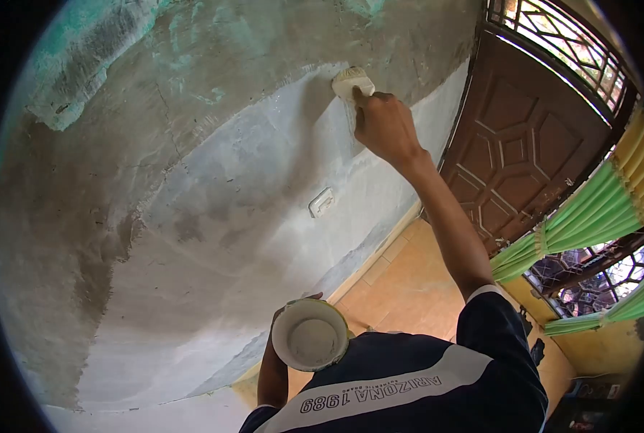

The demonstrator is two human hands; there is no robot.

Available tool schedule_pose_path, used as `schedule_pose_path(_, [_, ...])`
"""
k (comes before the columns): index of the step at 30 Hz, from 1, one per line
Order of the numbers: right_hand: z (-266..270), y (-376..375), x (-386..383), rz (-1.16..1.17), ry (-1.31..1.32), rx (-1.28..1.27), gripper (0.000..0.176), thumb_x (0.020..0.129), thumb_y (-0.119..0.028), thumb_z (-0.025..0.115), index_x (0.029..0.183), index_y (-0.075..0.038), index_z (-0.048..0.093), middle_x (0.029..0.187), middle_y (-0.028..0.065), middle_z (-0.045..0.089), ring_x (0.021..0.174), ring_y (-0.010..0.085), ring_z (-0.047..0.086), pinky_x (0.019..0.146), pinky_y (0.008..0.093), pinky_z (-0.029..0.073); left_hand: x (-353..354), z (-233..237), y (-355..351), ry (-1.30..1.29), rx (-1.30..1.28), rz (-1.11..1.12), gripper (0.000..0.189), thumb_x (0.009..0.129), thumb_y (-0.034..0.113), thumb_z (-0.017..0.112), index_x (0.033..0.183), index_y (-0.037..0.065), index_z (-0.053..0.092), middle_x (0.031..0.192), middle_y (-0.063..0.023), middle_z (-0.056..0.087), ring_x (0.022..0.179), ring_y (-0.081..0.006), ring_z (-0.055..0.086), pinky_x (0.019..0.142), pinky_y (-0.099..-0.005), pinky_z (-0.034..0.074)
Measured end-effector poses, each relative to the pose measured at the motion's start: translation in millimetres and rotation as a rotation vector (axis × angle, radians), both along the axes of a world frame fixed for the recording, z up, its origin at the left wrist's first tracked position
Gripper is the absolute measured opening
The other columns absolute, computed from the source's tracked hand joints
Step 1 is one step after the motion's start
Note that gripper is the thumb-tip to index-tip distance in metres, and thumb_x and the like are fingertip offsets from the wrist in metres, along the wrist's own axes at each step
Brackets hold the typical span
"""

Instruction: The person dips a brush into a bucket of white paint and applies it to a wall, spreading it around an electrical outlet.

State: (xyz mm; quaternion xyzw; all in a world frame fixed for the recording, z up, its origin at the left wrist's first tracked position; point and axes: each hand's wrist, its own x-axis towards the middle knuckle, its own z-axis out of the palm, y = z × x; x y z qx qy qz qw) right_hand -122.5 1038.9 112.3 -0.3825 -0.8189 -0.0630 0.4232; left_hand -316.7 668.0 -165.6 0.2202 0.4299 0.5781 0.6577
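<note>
My right hand (388, 126) is raised to the wall, its fingers closed round the handle of a wide paintbrush (351, 81) smeared with white. The bristles touch the wall (257, 166) at the upper edge of a pale coated area. Low in the view, my left hand (276, 321) holds a round tub (284, 339) close to my body. Most of that hand is hidden behind the tub, with fingertips showing at the rim. Whitish paint lies in the bottom of the tub.
A white switch plate (322, 203) sits on the coated wall. Bare grey plaster and old green paint (98, 58) lie above and left. On the right are a brown panelled door (513, 137), green curtains (575, 224) and a grilled window. Orange tiles (401, 281) cover the floor.
</note>
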Motion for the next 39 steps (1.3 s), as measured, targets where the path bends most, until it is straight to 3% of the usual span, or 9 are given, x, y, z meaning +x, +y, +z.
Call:
schedule_pose_path(5, [4, 5, 39, 0.080, 0.108, 0.000, 0.040, 0.098, -0.012, 0.070, 0.137, -0.014, 0.080, 0.091, 0.0208, 0.077, 0.083, 0.0416, 0.076, 0.079, 0.0504, 0.061, -1, 0, 4, 0.029, -0.013, -0.018, 0.049, 0.112, 0.023, 0.061, 0.152, -0.004, 0.064, 0.134, -0.0177, 0.077, 0.111, -0.0252, 0.077, 0.099, -0.0411, 0.065])
schedule_pose_path(10, [13, 3, 20, -0.024, 0.178, -0.043, 0.041, 0.094, -0.010, 0.068, 0.133, -0.010, 0.080, 0.092, 0.0232, 0.078, 0.086, 0.0438, 0.077, 0.077, 0.0532, 0.062, 2, 10, 5, 0.093, -0.005, -0.019, 0.048, 0.112, 0.023, 0.062, 0.151, -0.004, 0.065, 0.132, -0.0176, 0.078, 0.112, -0.0250, 0.077, 0.101, -0.0410, 0.064])
schedule_pose_path(13, [1, 4, -10, -0.044, 0.025, -0.049, 0.037, 0.091, -0.007, 0.067, 0.127, -0.004, 0.077, 0.092, 0.0257, 0.077, 0.088, 0.0482, 0.077, 0.077, 0.0545, 0.063, -1, 1, 5, 0.174, 0.051, -0.026, 0.047, 0.112, 0.022, 0.061, 0.151, -0.004, 0.065, 0.132, -0.0173, 0.078, 0.112, -0.0251, 0.077, 0.101, -0.0411, 0.064])
schedule_pose_path(20, [12, -2, 28, -0.020, 0.214, -0.150, 0.035, 0.098, -0.012, 0.070, 0.131, -0.011, 0.082, 0.089, 0.0244, 0.076, 0.087, 0.0453, 0.076, 0.079, 0.0526, 0.061, 0, 7, 7, 0.095, -0.059, 0.013, 0.045, 0.111, 0.018, 0.062, 0.150, -0.003, 0.066, 0.131, -0.0166, 0.078, 0.111, -0.0250, 0.078, 0.100, -0.0411, 0.064])
schedule_pose_path(26, [4, 0, 8, -0.017, 0.029, -0.128, 0.040, 0.092, -0.010, 0.069, 0.130, -0.011, 0.081, 0.098, 0.0240, 0.079, 0.090, 0.0473, 0.077, 0.081, 0.0524, 0.063, 0, 13, 8, 0.131, 0.023, -0.029, 0.041, 0.111, 0.016, 0.063, 0.148, -0.002, 0.069, 0.131, -0.0153, 0.079, 0.110, -0.0229, 0.078, 0.098, -0.0397, 0.065])
schedule_pose_path(28, [4, 7, 40, 0.087, 0.103, -0.162, 0.039, 0.097, -0.013, 0.071, 0.135, -0.014, 0.081, 0.089, 0.0218, 0.078, 0.081, 0.0443, 0.075, 0.078, 0.0489, 0.061, -3, 6, 9, 0.139, -0.010, -0.027, 0.042, 0.110, 0.016, 0.063, 0.147, -0.003, 0.069, 0.132, -0.0152, 0.079, 0.109, -0.0220, 0.078, 0.099, -0.0393, 0.065])
schedule_pose_path(32, [17, 17, 63, 0.089, -0.123, -0.256, 0.034, 0.097, -0.015, 0.072, 0.128, -0.015, 0.085, 0.085, 0.0205, 0.079, 0.074, 0.0351, 0.075, 0.077, 0.0438, 0.059, 1, 14, 7, 0.059, -0.003, -0.009, 0.042, 0.110, 0.017, 0.063, 0.147, -0.003, 0.069, 0.131, -0.0150, 0.079, 0.110, -0.0220, 0.078, 0.099, -0.0390, 0.065])
schedule_pose_path(33, [23, 18, 62, 0.104, -0.163, -0.244, 0.031, 0.097, -0.014, 0.072, 0.125, -0.013, 0.086, 0.082, 0.0200, 0.078, 0.068, 0.0301, 0.072, 0.074, 0.0425, 0.058, -1, 6, 6, 0.077, 0.004, -0.004, 0.042, 0.111, 0.017, 0.063, 0.148, -0.003, 0.069, 0.132, -0.0151, 0.079, 0.110, -0.0224, 0.078, 0.100, -0.0393, 0.064])
schedule_pose_path(39, [66, 29, 55, 0.226, -0.131, -0.107, 0.032, 0.097, -0.010, 0.074, 0.127, -0.009, 0.084, 0.077, 0.0189, 0.076, 0.059, 0.0242, 0.064, 0.069, 0.0405, 0.055, -3, 5, -2, 0.061, -0.003, 0.015, 0.045, 0.110, 0.018, 0.064, 0.150, -0.003, 0.067, 0.134, -0.0155, 0.077, 0.111, -0.0240, 0.077, 0.100, -0.0406, 0.064])
